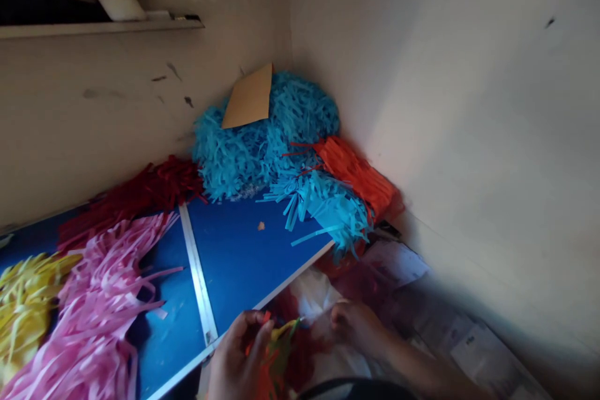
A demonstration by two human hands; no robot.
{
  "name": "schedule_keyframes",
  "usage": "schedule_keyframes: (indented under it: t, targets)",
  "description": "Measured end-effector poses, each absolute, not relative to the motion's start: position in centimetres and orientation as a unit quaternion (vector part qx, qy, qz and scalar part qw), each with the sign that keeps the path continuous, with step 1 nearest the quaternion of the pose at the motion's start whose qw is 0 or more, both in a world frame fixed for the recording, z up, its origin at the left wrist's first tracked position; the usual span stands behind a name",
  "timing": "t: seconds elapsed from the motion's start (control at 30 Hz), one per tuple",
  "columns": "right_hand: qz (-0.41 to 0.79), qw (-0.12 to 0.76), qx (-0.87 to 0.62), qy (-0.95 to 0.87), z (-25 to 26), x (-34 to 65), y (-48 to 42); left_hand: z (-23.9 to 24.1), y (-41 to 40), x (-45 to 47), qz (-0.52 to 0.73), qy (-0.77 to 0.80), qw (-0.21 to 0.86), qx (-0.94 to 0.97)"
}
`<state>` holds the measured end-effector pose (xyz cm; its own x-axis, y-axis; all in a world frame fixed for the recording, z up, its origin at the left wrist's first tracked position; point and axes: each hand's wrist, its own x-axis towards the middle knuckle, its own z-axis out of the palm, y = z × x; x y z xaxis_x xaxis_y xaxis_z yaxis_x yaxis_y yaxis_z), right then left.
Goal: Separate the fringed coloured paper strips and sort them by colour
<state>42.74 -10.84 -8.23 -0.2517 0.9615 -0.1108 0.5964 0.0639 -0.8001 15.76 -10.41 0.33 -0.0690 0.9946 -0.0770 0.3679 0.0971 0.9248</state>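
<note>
My left hand (pixel 237 356) is at the bottom edge, fingers curled round a small bundle of orange and green paper strips (pixel 274 350). My right hand (pixel 354 325) is just to its right, fingers closed in a pinch near the same bundle; what it grips is blurred. Both hands hover off the front edge of a blue table (pixel 234 256) with a white stripe. Below them lie red fringe and white plastic (pixel 312 294).
Piles of cut paper fringe cover the table: turquoise (pixel 262 144) with a brown card (pixel 248 100) on top, orange (pixel 360 175), dark red (pixel 140 194), pink (pixel 98 312), yellow (pixel 23 306). Walls meet in the corner behind. A shelf (pixel 103 26) runs upper left. Newspapers (pixel 450 331) lie at right.
</note>
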Motion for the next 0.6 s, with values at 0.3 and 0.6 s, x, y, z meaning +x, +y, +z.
schedule_keyframes:
  t: [0.3, 0.6]
  targets:
    - [0.533, 0.309, -0.483, -0.623, -1.8, 42.0, -8.6, -1.2, -9.5, 21.4, 0.215, 0.529, 0.636, 0.519]
    - [0.524, 0.663, -0.403, -0.351, 3.6, 54.7, -4.8, -4.5, -9.3, 17.4, 0.283, 0.62, 0.52, 0.515]
